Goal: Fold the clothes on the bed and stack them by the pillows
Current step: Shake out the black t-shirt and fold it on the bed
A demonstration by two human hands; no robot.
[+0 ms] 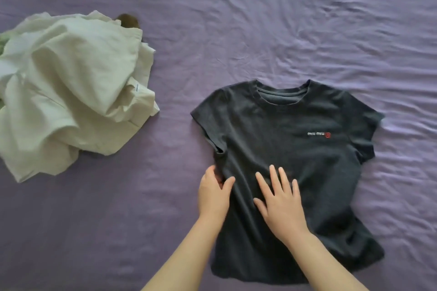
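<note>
Pinching the soft, limp dark T-shirt (283, 160) at its left side seam with my left hand (214, 192), my flat right hand (280, 203) pins the middle, so I'd fold from that edge.

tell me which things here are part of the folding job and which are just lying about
Part of the job:
dark t-shirt, spread flat, under both hands
left hand, pinching its side edge
right hand, pressing flat on it
pile of white clothes, unfolded

Just there:
purple bedsheet
small brown thing behind the pile, unclear

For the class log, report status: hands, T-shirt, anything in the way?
Left hand pinching the dark T-shirt at its side edge; right hand flat on its front. Shirt spread face up, unfolded. White clothes pile lies apart, nothing blocking.
</note>
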